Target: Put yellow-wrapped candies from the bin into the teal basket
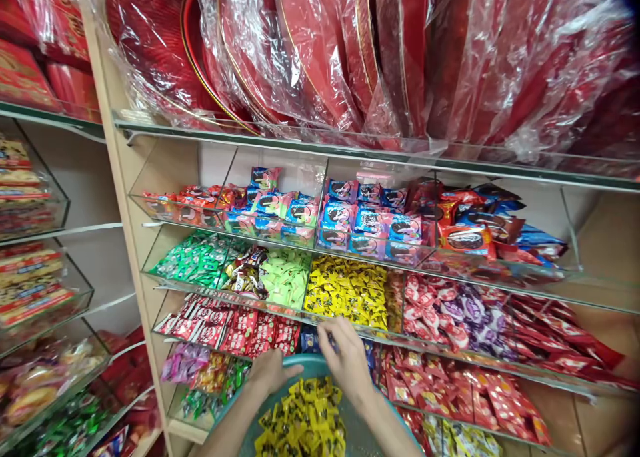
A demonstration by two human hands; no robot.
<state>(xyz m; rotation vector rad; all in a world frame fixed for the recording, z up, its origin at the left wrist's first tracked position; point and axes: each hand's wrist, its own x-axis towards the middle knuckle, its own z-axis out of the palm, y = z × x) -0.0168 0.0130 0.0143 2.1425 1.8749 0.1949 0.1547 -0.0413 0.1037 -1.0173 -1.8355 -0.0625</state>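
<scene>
A teal basin is low in front of me, with many small yellow-wrapped candies inside. My left hand is closed over the basin's far left rim, its thumb pointing inward and its other fingers mostly hidden. Over the far rim, my right hand is loosely bent with thumb and fingers apart; I see nothing held in it. Just beyond its fingertips is the clear front of a shelf bin full of matching yellow candies.
Green-wrapped candies, pale green packets and purple-wrapped candies fill neighbouring bins. Blue and pink cookie packs lie one tier higher. Plastic-wrapped red trays stand on the glass shelf above. A wooden upright is at left.
</scene>
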